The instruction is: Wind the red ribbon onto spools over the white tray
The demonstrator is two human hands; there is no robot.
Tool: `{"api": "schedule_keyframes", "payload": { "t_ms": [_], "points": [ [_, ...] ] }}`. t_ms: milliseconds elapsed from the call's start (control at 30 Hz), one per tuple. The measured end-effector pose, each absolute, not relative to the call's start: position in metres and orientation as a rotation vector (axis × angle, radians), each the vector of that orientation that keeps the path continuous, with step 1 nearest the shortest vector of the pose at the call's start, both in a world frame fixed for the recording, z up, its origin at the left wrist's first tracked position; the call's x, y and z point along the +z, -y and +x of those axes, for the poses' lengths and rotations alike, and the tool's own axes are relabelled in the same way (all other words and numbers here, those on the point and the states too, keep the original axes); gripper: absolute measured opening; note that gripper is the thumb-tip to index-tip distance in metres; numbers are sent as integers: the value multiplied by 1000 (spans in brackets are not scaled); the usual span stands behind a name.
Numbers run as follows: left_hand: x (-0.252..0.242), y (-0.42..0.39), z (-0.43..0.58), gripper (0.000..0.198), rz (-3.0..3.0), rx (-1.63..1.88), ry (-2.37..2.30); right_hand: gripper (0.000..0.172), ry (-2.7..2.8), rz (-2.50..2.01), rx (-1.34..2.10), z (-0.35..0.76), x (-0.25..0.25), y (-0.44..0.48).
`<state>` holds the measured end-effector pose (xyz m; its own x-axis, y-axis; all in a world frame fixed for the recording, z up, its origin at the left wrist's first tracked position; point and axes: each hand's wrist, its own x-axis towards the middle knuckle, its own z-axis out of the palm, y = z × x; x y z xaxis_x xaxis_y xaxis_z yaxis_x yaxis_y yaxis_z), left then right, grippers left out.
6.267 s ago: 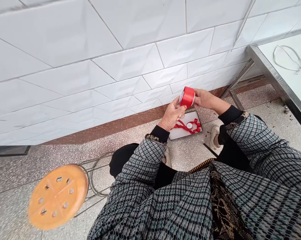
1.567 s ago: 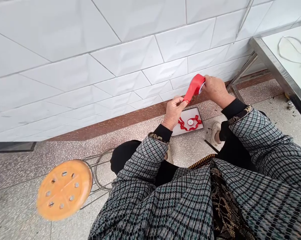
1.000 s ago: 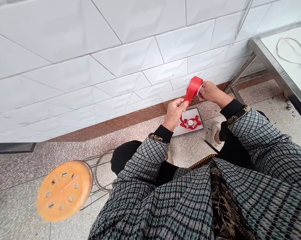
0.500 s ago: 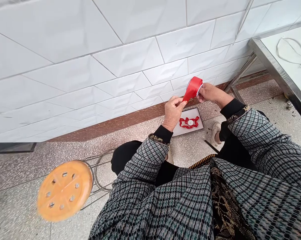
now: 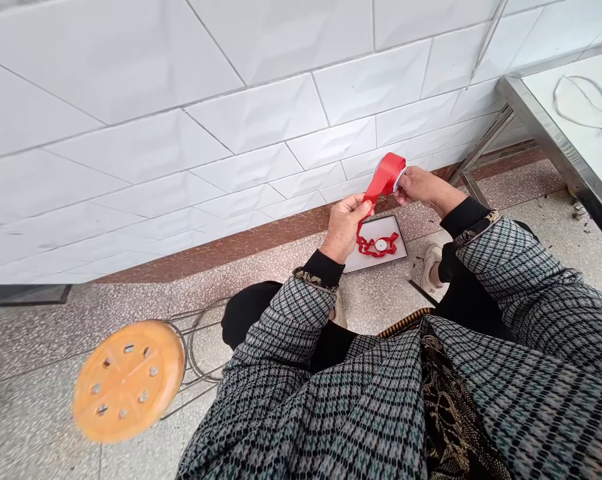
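My right hand [image 5: 415, 185] grips a spool of red ribbon [image 5: 389, 172] by its white rim, thumb and fingers closed on the edge. A short stretch of ribbon runs from the spool down to my left hand [image 5: 347, 223], which pinches it between thumb and fingers. Below the hands, a shallow white tray [image 5: 398, 230] with a dark rim lies on the floor. In it is a loose tangle of red ribbon [image 5: 368, 248] around a small white disc [image 5: 381, 245]. My left hand partly hides the tray's left side.
White wall tiles [image 5: 261, 113] rise in front of me. An orange round stool [image 5: 131, 380] with wire legs stands at lower left. On the right is a metal-framed table [image 5: 545, 120] with a thin cable loop [image 5: 583, 100] on top.
My left hand has shifted slightly left and down along with the ribbon, so a little more ribbon stretches from the spool. My right hand stays in nearly the same place.
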<state>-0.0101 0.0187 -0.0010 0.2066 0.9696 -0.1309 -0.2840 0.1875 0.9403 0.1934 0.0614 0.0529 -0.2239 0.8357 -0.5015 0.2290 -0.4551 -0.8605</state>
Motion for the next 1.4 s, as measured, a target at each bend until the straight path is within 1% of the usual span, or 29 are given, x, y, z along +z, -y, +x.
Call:
{"api": "schedule_keyframes", "payload": {
  "t_ms": [100, 167, 233, 400, 467, 533, 600, 733, 800, 867, 967, 1033, 1100, 1133, 1167, 1233, 1267, 1333, 1400],
  "points": [
    [1, -16, -9, 28, 916, 1052, -865, 44, 1149, -1614, 1692, 189, 59, -55],
    [2, -15, -8, 34, 941, 1039, -873, 43, 1104, -1574, 1748, 186, 62, -52],
    [3, -15, -8, 36, 1029, 1056, -893, 42, 1073, -1558, 1793, 185, 63, -51],
    [2, -17, -8, 23, 1148, 1192, -977, 38, 1038, -1620, 1795, 183, 63, -53],
    [1, -18, -7, 16, 1101, 1178, -993, 36, 1022, -1644, 1786, 182, 62, -53],
    [0, -18, -7, 15, 1069, 1146, -980, 35, 1009, -1649, 1788, 181, 60, -53],
    [-1, -18, -7, 23, 1047, 1113, -950, 36, 997, -1617, 1823, 180, 58, -52],
    [0, -16, -7, 46, 1063, 1053, -908, 37, 940, -1471, 1978, 178, 55, -50],
    [-1, -15, -8, 50, 1113, 1042, -907, 37, 900, -1437, 2028, 177, 56, -48],
    [-1, -15, -9, 48, 1174, 1046, -919, 36, 865, -1442, 2042, 175, 59, -46],
    [-3, -18, -13, 40, 1268, 1046, -959, 36, 850, -1441, 2059, 175, 60, -46],
    [-5, -21, -14, 34, 1290, 1072, -966, 33, 875, -1379, 2143, 178, 54, -48],
    [-7, -23, -15, 29, 1251, 1111, -931, 27, 924, -1223, 2281, 183, 44, -51],
    [-8, -24, -16, 33, 1220, 1119, -898, 25, 957, -1115, 2347, 185, 38, -52],
    [-9, -25, -16, 43, 1190, 1112, -861, 25, 995, -1001, 2402, 187, 32, -53],
    [-10, -26, -18, 69, 1158, 1057, -794, 31, 1073, -812, 2479, 190, 23, -54],
    [-10, -26, -20, 77, 1153, 1023, -768, 35, 1106, -748, 2503, 190, 19, -54],
    [-8, -28, -24, 86, 1155, 962, -732, 40, 1149, -669, 2535, 190, 15, -53],
    [-5, -29, -28, 88, 1165, 908, -705, 44, 1173, -630, 2556, 189, 14, -51]
  ]
}}
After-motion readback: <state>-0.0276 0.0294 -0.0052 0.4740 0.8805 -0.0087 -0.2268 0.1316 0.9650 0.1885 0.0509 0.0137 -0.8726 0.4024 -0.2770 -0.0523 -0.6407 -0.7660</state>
